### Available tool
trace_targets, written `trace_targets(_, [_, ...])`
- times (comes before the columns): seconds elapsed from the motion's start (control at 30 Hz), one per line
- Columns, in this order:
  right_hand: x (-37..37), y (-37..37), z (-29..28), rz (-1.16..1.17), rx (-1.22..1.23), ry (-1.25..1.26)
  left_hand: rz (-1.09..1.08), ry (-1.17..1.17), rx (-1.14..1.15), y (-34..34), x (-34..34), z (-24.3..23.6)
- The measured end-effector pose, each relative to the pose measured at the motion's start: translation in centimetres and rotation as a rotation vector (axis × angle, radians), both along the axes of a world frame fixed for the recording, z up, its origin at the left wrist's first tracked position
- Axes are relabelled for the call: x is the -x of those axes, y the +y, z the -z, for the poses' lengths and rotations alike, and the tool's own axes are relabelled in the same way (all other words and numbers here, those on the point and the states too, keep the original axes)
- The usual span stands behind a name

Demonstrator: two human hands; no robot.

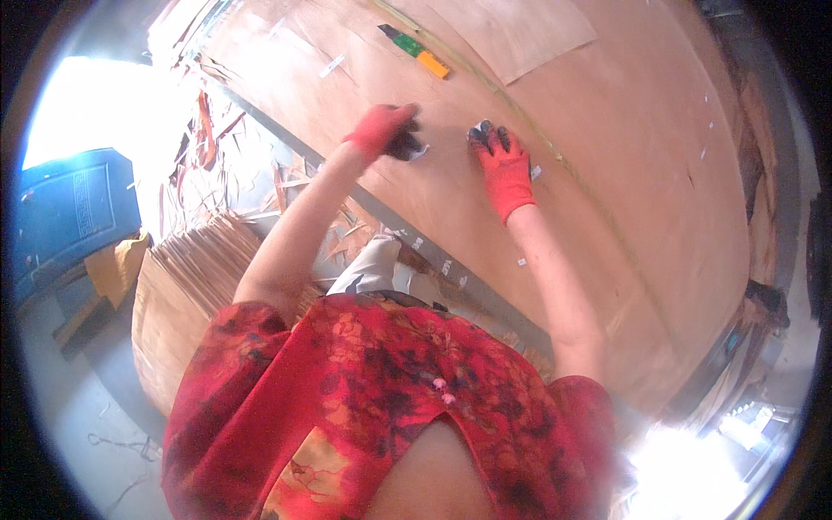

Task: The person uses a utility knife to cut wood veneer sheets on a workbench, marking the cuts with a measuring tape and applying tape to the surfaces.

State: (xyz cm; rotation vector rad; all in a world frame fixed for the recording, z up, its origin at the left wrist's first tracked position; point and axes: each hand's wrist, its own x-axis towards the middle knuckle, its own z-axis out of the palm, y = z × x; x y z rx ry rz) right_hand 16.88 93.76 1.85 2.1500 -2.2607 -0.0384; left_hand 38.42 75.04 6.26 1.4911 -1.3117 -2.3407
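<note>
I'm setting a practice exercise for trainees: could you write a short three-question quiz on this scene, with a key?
1. The right grip wears a glove. What is its main colour?
A blue
B red
C white

2. True or false: the stack of thin sheets is in the left half of the picture.

3. What is the green-and-orange cutter lying on?

Key: 1 B; 2 true; 3 the large brown sheet.
</note>
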Motion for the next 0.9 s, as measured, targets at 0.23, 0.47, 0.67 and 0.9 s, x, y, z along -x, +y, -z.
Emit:
trace_targets(0.23, [-1.2, -4.0, -4.3, 0.015, 0.091, -0.317, -0.297, 0.352, 0.974, -1.2, -13.6, -18.8])
trace_targets(0.47, [-4.0, -18.1, -4.1, -0.078, 0.33, -0.178, -0.334, 0.662, 1.958, 1.2, -19.9, -30.1])
trace_targets(0.67, [-6.5, -22.0, -3.2, 0.032, 0.034, -0.008, -0.195, 0.572, 2.172, 1.7, -23.8, -34.5])
trace_targets(0.9, [-5.9, -23.2, -2.4, 0.114, -0.013, 0.081, -0.157, 0.534, 2.229, 3.1, -25.1, -36.2])
